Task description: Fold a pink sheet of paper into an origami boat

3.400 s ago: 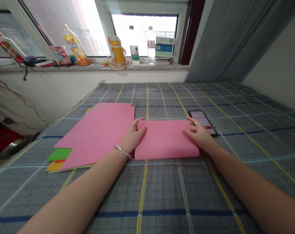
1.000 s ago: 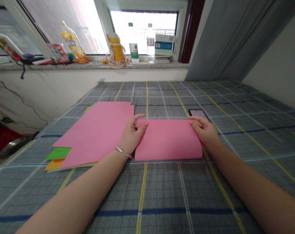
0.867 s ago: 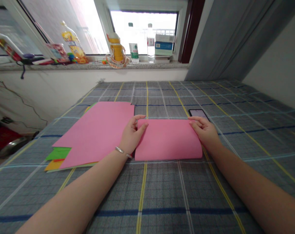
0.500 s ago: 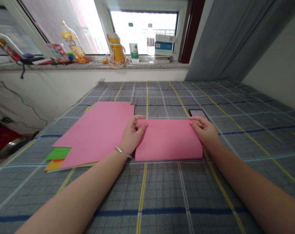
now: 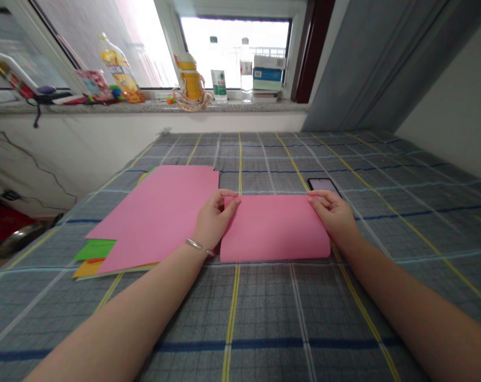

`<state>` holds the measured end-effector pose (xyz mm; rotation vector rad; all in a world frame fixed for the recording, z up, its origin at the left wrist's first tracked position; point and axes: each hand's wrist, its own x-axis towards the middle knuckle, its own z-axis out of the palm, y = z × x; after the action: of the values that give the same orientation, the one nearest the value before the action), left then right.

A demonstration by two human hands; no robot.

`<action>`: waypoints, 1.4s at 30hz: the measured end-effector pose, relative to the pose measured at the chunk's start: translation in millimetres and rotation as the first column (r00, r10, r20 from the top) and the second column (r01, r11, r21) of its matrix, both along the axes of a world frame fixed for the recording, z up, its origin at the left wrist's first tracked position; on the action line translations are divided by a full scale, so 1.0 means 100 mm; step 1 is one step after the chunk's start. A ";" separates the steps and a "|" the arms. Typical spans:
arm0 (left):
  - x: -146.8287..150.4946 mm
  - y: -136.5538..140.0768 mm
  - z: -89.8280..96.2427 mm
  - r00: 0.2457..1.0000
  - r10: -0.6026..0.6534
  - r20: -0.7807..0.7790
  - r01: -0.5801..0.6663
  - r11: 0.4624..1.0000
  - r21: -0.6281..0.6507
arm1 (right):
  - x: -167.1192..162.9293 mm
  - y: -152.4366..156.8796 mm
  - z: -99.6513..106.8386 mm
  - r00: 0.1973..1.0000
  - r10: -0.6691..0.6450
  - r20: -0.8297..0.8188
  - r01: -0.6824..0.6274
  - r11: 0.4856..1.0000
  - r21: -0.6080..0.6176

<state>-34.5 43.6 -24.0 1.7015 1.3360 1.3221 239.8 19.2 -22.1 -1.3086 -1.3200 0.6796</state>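
A sheet of pink paper (image 5: pixel 274 231), bent over with a rounded fold along its near side, lies in front of me on the plaid cloth. At its far left corner my left hand (image 5: pixel 218 215) pinches the edge between thumb and fingers. My right hand (image 5: pixel 332 212) pinches the far right corner in the same way. A silver bracelet (image 5: pixel 194 244) is on my left wrist. Left of that hand lies a stack of coloured paper (image 5: pixel 164 212), pink on top, with green and orange sheets peeking out below.
Behind my right hand lies a phone (image 5: pixel 323 184) on the plaid cloth (image 5: pixel 192 329). On the windowsill (image 5: pixel 152 106) stand a yellow drink bottle (image 5: pixel 121 71), a yellow flask (image 5: pixel 191 79), clear bottles (image 5: pixel 245 74) and stacked boxes (image 5: pixel 268 74). A grey curtain (image 5: pixel 367 63) hangs at right.
My left wrist has shifted very slightly to the left. Both hands keep their pinch on the far corners, and the folded pink paper lies as before.
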 end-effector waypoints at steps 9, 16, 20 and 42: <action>-0.06 0.14 0.03 0.970 -0.011 -0.245 -0.018 0.993 -0.117 | 0.09 0.17 -0.01 0.955 0.059 0.290 -0.029 0.994 -0.107; -0.11 0.39 0.07 0.886 -0.134 -0.443 0.011 0.963 -0.270 | 0.08 0.40 0.03 0.771 0.201 0.605 -0.039 0.962 -0.269; -0.10 0.44 0.04 0.867 -0.105 -0.488 -0.021 0.969 -0.244 | 0.02 0.49 0.08 0.687 0.205 0.697 -0.003 0.960 -0.279; -0.04 0.36 -0.07 0.534 0.001 -0.845 0.339 0.916 0.215 | 0.05 0.54 0.00 0.489 0.234 0.840 -0.243 0.962 -0.126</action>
<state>-38.4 79.9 -31.1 2.8762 1.3600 0.5993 244.7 73.3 -22.6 -1.5283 -2.3520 0.1486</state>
